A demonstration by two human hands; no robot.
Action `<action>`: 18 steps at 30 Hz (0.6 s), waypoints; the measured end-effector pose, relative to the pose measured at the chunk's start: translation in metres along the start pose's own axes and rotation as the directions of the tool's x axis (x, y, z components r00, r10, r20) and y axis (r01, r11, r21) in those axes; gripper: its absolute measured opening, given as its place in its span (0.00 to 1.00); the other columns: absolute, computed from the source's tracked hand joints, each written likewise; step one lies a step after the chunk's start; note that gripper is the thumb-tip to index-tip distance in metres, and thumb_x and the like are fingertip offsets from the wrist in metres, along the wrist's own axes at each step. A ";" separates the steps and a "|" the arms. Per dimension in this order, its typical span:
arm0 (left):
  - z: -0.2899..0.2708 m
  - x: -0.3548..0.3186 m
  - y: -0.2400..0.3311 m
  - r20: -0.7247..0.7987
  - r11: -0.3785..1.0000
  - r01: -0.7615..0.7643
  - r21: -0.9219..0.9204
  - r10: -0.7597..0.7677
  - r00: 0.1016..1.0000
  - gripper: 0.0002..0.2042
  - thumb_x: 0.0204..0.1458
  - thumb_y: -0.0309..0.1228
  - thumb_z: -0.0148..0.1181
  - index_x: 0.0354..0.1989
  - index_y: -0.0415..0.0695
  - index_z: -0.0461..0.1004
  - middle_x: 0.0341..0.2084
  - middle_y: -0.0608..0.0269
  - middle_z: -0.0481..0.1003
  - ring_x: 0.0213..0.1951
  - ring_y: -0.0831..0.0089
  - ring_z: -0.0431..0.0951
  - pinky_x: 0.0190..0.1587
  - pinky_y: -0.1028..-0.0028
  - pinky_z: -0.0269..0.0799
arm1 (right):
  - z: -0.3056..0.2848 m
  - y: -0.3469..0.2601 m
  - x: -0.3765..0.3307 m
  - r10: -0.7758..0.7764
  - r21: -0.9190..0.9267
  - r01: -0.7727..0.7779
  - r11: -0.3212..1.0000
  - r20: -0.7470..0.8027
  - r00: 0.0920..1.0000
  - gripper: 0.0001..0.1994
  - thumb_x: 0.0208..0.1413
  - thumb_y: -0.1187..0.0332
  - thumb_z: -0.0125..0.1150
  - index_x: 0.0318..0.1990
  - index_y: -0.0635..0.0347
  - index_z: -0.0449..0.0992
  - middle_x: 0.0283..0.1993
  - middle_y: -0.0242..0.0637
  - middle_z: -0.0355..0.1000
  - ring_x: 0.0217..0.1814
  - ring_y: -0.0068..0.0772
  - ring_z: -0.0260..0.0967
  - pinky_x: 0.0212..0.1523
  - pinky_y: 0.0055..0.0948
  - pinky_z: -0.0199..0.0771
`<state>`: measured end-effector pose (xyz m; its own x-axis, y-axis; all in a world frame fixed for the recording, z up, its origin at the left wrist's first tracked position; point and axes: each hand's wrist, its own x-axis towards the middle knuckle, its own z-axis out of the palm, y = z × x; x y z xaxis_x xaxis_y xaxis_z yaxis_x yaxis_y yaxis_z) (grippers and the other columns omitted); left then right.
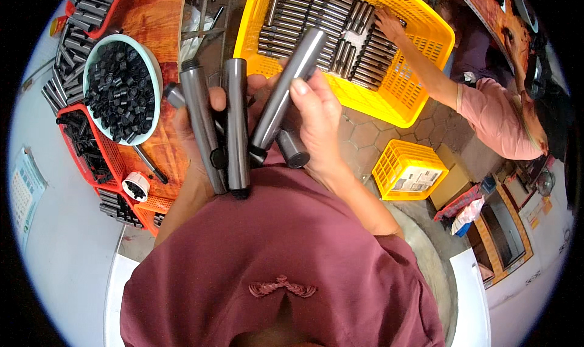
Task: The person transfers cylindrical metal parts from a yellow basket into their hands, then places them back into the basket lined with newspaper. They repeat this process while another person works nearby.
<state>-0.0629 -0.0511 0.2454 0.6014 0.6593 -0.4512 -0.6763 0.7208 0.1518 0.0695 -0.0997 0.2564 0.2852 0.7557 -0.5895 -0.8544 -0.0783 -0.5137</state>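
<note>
Item one: grey metal tubes, a handful. We hold two of them upright in our left hand (pixel 201 134), the left tube (pixel 202 128) and the middle tube (pixel 236 125) side by side, their black-capped lower ends down near our maroon shirt (pixel 286 249). The left grip is closed round both, fingers wrapped behind them.

Item two: a third tube (pixel 286 88), tilted, its upper end toward the yellow crate (pixel 413 73). Our right hand (pixel 316 122) pinches it, thumb on top; this grip is closed on it too. A shorter tube end (pixel 293 149) shows just beneath that hand; we cannot tell which hand carries it.

Item three: a pale bowl (pixel 97 55) of small black caps (pixel 121 88) on the wooden counter (pixel 159 18) to our left, with red trays (pixel 82 155) of dark parts just beside it and a small white cup (pixel 136 185) at the counter edge.

Item four: the yellow crate, loaded with rows of like tubes; another person's hand (pixel 389 24) rests on them. A smaller yellow crate (pixel 409 169) stands on the tiled floor (pixel 365 134) below.

Risk, in our judgement: the tubes look smooth, and several crowd between two hands. A slack left grip could let one slide down and drop to the floor. The tilted tube could knock the upright pair and loosen a cap.
</note>
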 end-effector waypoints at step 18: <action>-0.041 0.019 -0.045 -0.081 0.945 0.079 0.317 -0.056 0.995 0.19 0.46 0.57 0.57 0.28 0.53 0.68 0.42 0.53 0.64 0.41 0.62 0.66 0.48 0.43 0.68 | -0.289 -0.012 0.139 -0.329 -0.813 0.018 0.582 -0.215 0.920 0.11 0.55 0.66 0.58 0.35 0.67 0.72 0.24 0.32 0.69 0.24 0.22 0.62 0.25 0.26 0.64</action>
<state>-0.0380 -0.0796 0.1942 0.6017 0.5983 -0.5292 -0.4564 0.8013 0.3869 0.2448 -0.1819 0.0008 0.6366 0.5809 -0.5073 -0.1385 -0.5610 -0.8161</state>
